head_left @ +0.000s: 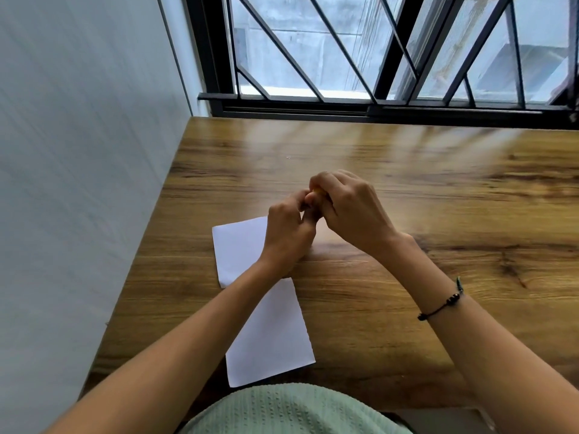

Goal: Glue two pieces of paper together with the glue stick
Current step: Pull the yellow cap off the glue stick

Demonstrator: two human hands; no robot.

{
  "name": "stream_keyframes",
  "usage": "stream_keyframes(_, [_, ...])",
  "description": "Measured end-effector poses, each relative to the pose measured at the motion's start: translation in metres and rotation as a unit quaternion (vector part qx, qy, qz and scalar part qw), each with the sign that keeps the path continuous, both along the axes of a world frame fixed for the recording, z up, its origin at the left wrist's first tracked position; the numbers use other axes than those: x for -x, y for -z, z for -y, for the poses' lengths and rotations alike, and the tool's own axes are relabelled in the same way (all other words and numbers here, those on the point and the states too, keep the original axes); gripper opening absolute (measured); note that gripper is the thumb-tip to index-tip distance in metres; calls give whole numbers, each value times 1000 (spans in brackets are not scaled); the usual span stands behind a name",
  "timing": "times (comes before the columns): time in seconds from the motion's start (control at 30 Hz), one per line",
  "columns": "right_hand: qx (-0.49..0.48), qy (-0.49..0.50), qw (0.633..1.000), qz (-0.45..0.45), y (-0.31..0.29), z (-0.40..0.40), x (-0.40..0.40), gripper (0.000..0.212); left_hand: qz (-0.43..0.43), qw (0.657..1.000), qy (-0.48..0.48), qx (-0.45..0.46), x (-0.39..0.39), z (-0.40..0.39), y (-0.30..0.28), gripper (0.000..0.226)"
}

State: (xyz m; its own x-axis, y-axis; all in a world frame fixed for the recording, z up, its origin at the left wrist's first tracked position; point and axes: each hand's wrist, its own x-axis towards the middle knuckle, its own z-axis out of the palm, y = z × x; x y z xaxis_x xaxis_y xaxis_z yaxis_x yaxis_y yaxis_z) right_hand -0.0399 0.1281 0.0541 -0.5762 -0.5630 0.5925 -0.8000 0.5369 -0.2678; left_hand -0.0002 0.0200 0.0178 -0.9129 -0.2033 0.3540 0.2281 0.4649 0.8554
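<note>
Head view showed both hands, left hand [286, 234] and right hand [347, 208], closed around a yellow glue stick [317, 193] above the desk [438, 189], two papers [238, 249] beneath the left hand apparently unglued.

Bare forearms; black cord bracelet [441, 305] on right wrist; pale-green knit top [291, 411].

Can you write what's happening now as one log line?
left hand + right hand: both gripping glue stick | papers: flat on table, unglued
</note>
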Motion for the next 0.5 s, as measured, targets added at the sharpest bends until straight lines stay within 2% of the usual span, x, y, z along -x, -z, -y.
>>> stream_keyframes(0.13, [-15, -36, 999, -12, -9, -4, -1, 15, -8, 999, 31, -9, -2, 2, -3, 10])
stream_keyframes(0.5, [-39, -117, 992, -19, -16, -18, -2, 7, 53, 978, 188, -72, -7, 14, -9, 14])
